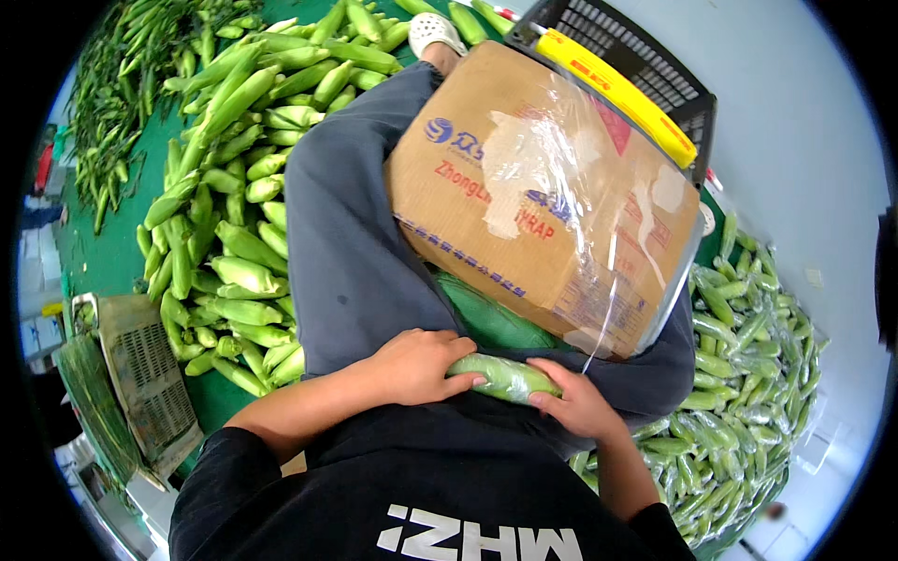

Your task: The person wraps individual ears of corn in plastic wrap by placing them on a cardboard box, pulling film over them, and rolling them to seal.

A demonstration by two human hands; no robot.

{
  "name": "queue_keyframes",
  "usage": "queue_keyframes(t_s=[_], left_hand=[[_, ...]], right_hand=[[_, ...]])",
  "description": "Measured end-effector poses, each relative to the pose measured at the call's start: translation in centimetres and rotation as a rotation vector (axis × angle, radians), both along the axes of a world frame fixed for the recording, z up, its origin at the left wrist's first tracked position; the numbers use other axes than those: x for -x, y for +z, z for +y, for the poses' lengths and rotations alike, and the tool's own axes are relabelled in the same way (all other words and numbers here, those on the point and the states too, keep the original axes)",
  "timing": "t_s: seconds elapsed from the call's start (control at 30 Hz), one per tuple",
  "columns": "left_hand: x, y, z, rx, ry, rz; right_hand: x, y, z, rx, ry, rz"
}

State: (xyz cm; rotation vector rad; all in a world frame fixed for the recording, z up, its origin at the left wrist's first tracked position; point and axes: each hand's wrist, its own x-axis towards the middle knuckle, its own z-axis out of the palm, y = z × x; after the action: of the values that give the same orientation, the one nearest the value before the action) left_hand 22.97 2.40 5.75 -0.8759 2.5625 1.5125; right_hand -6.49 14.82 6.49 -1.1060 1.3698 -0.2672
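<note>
Close to my belly, an ear of corn in its green husk (506,377), with shiny clear film around it, lies level between my hands. My left hand (424,368) grips one end of it, thumb along the near side. The other end is in the fingers and thumb of my right hand (579,401). Just beyond, a cardboard box (449,189) rests over my legs, its top covered with clear stretch film (561,175) and torn paper patches. A narrow strand of film (609,315) runs down from the box's near edge towards my right hand.
Unwrapped husked corn (238,266) is heaped on the green floor (84,263) at left. Film-wrapped ears (729,421) form a pile at right. A black plastic crate (631,49) stands behind the box, with a yellow film roll (617,95) before it. A dirty basket (151,372) tilts at left.
</note>
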Motion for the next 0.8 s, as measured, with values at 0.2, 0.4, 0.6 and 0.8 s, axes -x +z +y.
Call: queue_keyframes(t_s=[0.2,0.4,0.6,0.8], left_hand=[[4.4,-0.7,-2.0,0.067,-0.314,0.011],[4.0,-1.4,-1.2,-0.068,-0.086,0.135],[-3.8,2.9,-2.6,0.143,0.132,0.228],[-29.6,-8.8,-12.3,0.438,1.231,-0.038]], right_hand=[[-0.2,0.1,7.9,-0.366,-0.655,-0.312],[0.2,2.5,4.0,0.069,-0.436,0.002],[-4.3,3.2,-6.3,0.443,0.234,-0.037],[9.5,-0.7,-3.7,0.237,-1.128,-0.439]])
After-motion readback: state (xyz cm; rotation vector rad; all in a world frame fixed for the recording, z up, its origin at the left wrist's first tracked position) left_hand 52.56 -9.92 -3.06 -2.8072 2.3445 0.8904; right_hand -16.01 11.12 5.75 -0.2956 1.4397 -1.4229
